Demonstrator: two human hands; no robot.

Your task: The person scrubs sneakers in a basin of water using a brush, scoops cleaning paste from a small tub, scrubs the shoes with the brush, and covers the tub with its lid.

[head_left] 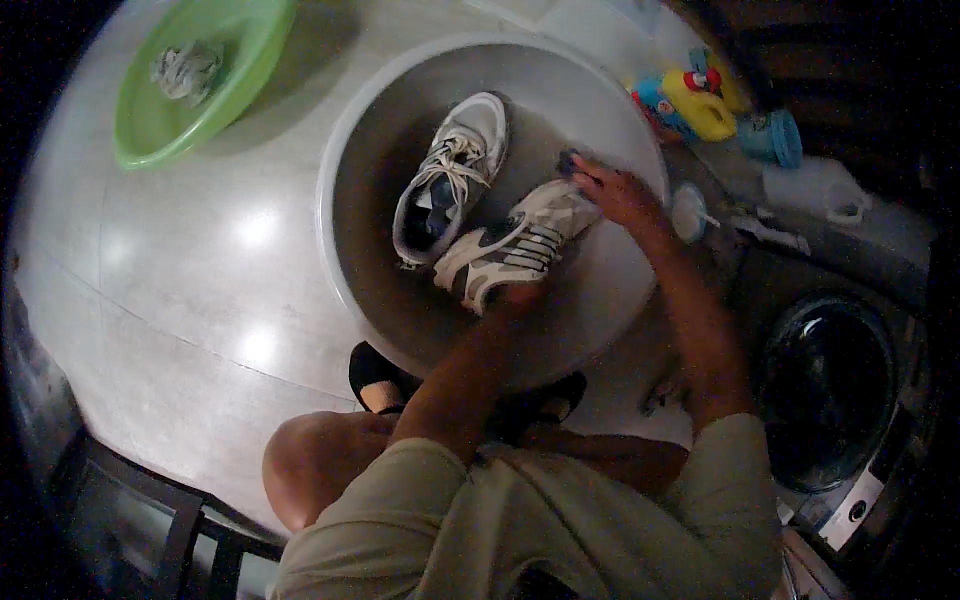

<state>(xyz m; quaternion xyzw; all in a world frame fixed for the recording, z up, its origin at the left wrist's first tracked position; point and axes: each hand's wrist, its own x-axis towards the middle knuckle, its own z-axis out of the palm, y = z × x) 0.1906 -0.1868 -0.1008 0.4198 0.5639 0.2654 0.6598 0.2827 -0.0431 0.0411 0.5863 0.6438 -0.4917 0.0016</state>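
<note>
1. Hands apart: the left hand point(524, 291) meets the lower shoe point(540, 235), fingers hidden, grip impossible to tell; the right hand point(612, 192) pinches a small dark thing point(569, 163).
2. Around both hands sits a pale basin point(328, 240).
3. Far left of the hands, a green tub point(262, 60) holds a greyish cloth point(187, 70).
4. Between the hands, the lower shoe's long axis slants from left of the left hand up towards the right fingers.
5. Ahead-left of the left hand lies the other shoe point(458, 165).
6. Beyond the right hand, a yellow bottle point(700, 105); its label is unreadable.
</note>
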